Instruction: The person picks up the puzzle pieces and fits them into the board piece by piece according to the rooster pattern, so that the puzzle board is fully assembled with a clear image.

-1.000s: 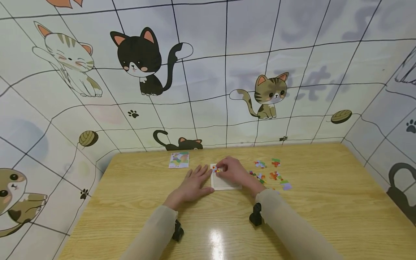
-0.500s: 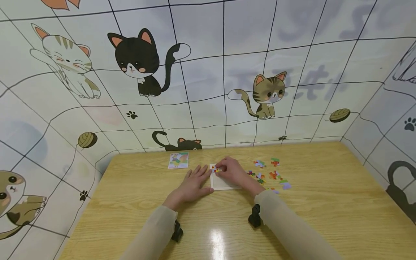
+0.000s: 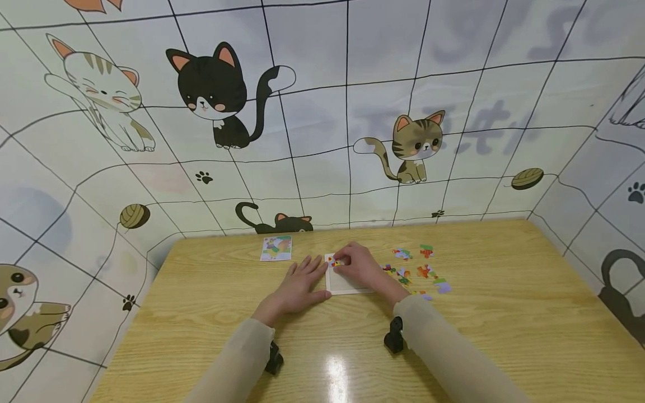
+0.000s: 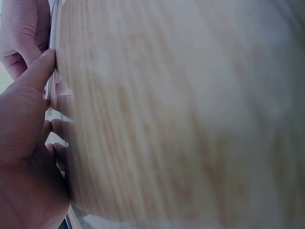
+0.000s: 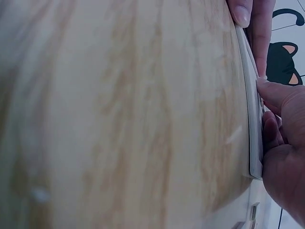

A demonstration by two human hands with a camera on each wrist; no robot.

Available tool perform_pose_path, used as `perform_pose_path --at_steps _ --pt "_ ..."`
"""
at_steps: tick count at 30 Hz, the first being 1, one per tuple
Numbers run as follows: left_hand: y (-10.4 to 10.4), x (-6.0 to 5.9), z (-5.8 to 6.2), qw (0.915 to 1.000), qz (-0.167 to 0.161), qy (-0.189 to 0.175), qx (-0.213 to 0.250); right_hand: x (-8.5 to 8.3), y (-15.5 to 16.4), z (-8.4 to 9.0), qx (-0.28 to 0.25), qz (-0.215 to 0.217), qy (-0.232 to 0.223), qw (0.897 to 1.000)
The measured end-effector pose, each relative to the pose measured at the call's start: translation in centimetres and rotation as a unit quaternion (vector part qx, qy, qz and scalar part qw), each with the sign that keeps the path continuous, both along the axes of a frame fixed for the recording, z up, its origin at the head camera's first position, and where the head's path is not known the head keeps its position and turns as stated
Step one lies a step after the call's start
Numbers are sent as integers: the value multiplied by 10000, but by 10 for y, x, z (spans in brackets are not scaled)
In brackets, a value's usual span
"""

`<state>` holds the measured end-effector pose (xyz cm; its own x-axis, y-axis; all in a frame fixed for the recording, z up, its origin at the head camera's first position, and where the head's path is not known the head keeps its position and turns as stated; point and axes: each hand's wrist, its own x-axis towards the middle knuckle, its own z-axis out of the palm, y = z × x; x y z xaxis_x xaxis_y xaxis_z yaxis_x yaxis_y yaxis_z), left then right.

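Pressing a colourful puzzle piece point(image 3: 336, 262) into the far-left corner of a white puzzle tray point(image 3: 347, 284) on the wooden tabletop point(image 3: 504, 313).

The right hand point(image 3: 361, 267) lies over the tray's far edge, its grip curled together onto the piece there. The left hand point(image 3: 298, 286) rests flat just beside the tray's left edge, fingers straight and spread slightly apart, fingertips touching the rim; the left wrist view shows the thumb point(image 4: 35, 71) against the thin white edge. Loose puzzle pieces point(image 3: 418, 270) lie scattered near the right hand, to the right of the tray. A reference picture card point(image 3: 276, 248) sits farther back on the left, apart from both hands.
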<state>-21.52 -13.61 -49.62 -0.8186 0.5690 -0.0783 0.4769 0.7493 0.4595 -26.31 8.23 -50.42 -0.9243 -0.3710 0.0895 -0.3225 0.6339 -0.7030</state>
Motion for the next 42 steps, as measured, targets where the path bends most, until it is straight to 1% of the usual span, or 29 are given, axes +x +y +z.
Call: perform_pose_path --at_steps 4,8,11,14,21,26,29,34,37,42 --pt "-1 1 0 10000 0 -15 25 -1 1 1 -36 53 -80 9999" --pt "0 1 0 10000 3 -57 34 -1 9 3 -343 23 -264 9991" --pt "0 1 1 10000 36 -73 10 -2 19 10 -658 -14 -330 9973" --pt "0 0 1 10000 53 -81 -20 -4 36 19 -771 -88 -380 9963" --pt "-1 1 2 10000 31 -59 45 -12 87 24 -604 -369 -340 9969" --pt "-1 1 0 10000 22 -14 2 -10 119 25 -507 -677 -472 9953" --pt "0 2 -1 10000 2 -34 -16 -8 134 21 -311 -765 -432 9956" --pt "1 4 -1 10000 -11 -45 -1 -6 149 17 -135 -889 -464 9949" --pt "1 4 -1 10000 -12 -20 53 -5 153 16 -41 -821 -532 9952" --pt "0 3 0 10000 -20 70 2 -7 155 14 51 -759 -736 9944"
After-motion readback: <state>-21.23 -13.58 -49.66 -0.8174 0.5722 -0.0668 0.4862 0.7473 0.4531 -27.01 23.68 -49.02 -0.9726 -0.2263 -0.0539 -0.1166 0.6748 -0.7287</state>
